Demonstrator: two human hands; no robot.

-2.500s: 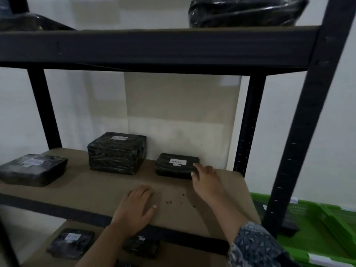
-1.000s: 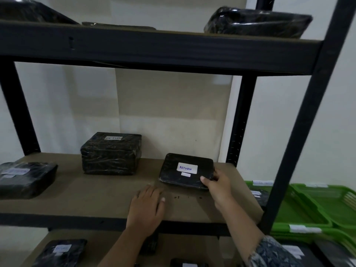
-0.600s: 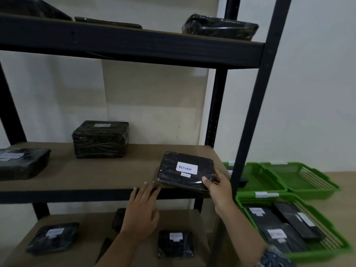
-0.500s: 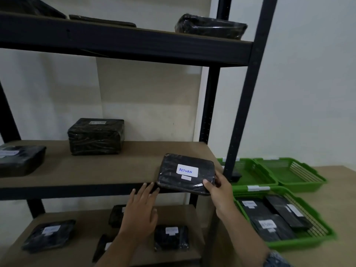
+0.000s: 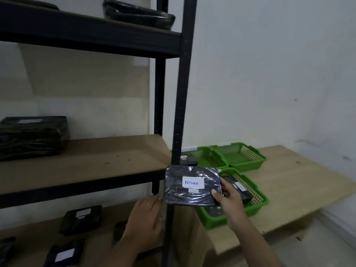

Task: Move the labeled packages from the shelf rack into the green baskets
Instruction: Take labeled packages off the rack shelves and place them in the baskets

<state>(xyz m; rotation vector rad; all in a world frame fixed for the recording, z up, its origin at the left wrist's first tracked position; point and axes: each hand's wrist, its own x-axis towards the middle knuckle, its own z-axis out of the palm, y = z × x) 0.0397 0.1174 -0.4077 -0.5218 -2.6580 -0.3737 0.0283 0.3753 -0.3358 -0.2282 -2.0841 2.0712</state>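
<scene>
My right hand [image 5: 229,202] grips the lower right corner of a flat black wrapped package [image 5: 190,186] with a white label reading RETURN. The package hangs in the air in front of the rack's right front post [image 5: 180,112], just off the middle shelf [image 5: 92,160]. My left hand [image 5: 144,218] is open below the shelf edge, holding nothing. Behind the package sits a near green basket [image 5: 258,204] with several black packages in it. Two more green baskets stand further back: one [image 5: 207,158] holding a package, the other [image 5: 238,156] empty.
A tall black wrapped box [image 5: 32,137] stays on the middle shelf at the left. Several labeled packages [image 5: 81,219] lie on the lower shelf, and one [image 5: 138,13] on the top shelf. The baskets rest on a low wooden platform [image 5: 298,182] by the white wall.
My right hand lifted the RETURN package off the middle shelf and carried it right, past the front post toward the baskets. My left hand dropped below the shelf edge. The view swung right.
</scene>
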